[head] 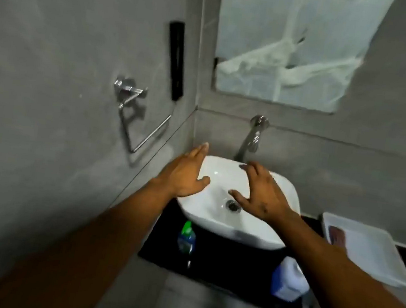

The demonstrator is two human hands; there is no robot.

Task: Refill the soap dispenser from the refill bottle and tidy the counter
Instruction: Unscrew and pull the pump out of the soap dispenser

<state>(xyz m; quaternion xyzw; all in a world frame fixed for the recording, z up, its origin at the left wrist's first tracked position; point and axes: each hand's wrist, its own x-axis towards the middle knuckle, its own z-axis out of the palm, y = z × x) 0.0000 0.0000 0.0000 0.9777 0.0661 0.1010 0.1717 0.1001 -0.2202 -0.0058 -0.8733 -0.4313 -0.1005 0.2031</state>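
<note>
A small bottle with a green cap and blue label (186,238) stands on the black counter (222,265) in front of the white basin (214,221), to its left. A white and blue bottle (288,280) sits at the counter's front right, partly hidden by my right forearm. My left hand (184,174) hovers over the basin's left rim, fingers apart and empty. Over the bowl near the drain, my right hand (263,193) is spread and holds nothing. A black narrow dispenser-like box (176,61) is fixed on the left wall.
A chrome tap (250,139) comes out of the back wall above the basin. A chrome towel ring (137,118) hangs on the left wall. A white tray (363,248) with a dark red item lies at the right. A mirror (285,44) is above.
</note>
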